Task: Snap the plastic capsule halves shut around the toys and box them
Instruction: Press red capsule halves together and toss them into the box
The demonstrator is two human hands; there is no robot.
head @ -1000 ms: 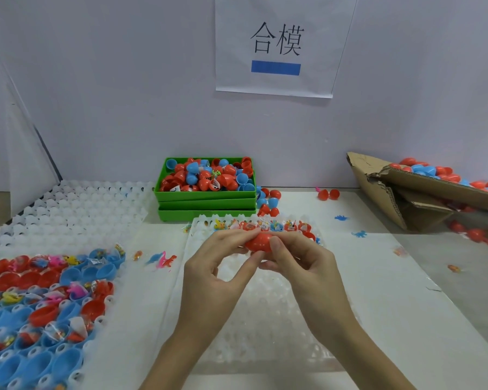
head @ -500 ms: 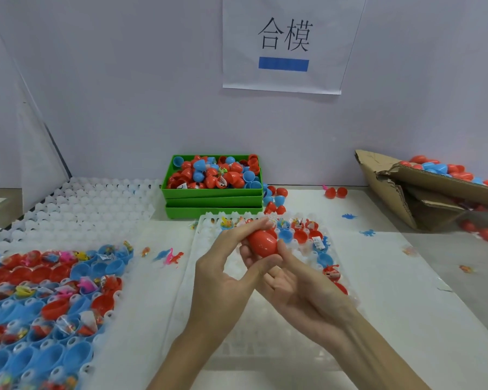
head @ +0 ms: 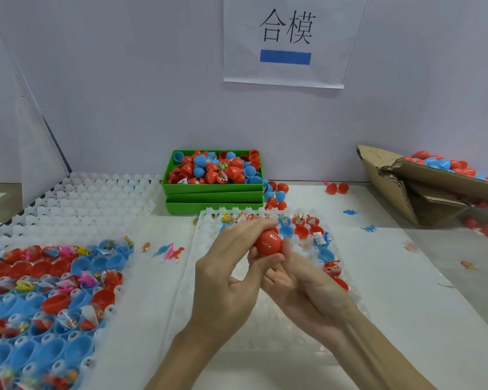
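Behind red capsule (head: pixel 268 243): green tray (head: pixel 213 190).

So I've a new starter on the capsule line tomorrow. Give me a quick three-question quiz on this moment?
1. True or false: both hands hold the red capsule.
2. Where do the finished capsules lie? A) in the cardboard box on the right B) under the wall sign
3. What colour are the stacked trays at the back?

Key: 1 true: left hand and right hand both grip it. 2 A. 3 green.
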